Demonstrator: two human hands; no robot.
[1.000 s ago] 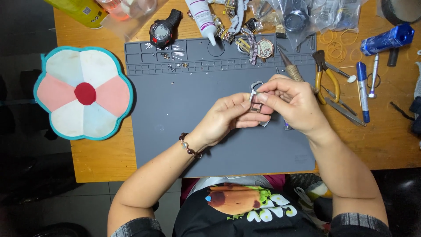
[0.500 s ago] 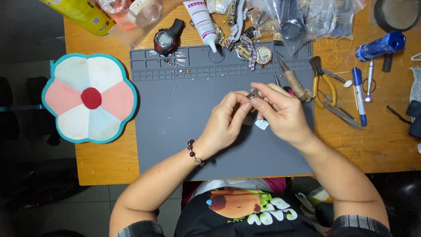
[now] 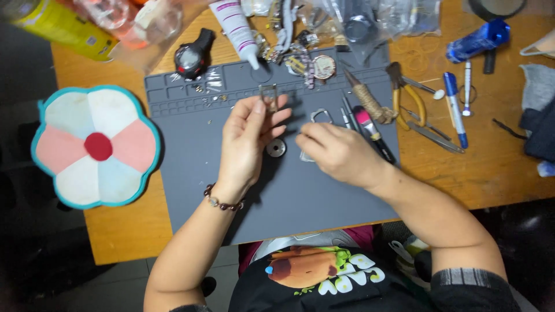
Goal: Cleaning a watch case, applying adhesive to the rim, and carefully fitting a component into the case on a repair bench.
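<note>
My left hand (image 3: 250, 138) holds a small rectangular metal watch frame (image 3: 268, 97) up between thumb and fingers above the grey work mat (image 3: 202, 173). A round metal disc (image 3: 276, 148) lies on the mat just below that hand. My right hand (image 3: 338, 153) rests on the mat to the right, fingers curled over a small clear piece (image 3: 304, 156); whether it grips it I cannot tell. A rounded metal case ring (image 3: 321, 116) lies just above my right hand.
Pliers with yellow handles (image 3: 411, 95), a brush (image 3: 370, 130), a twine-wrapped tool (image 3: 365, 98) and a blue pen (image 3: 455, 110) lie right of the mat. A black digital watch (image 3: 192, 56), a glue tube (image 3: 237, 29) and watch parts crowd the back. A flower-shaped pad (image 3: 95, 147) lies left.
My hands have separated. The left hand lifted the small metal frame up and left; the right hand dropped to the mat. The round disc now lies bare on the mat.
</note>
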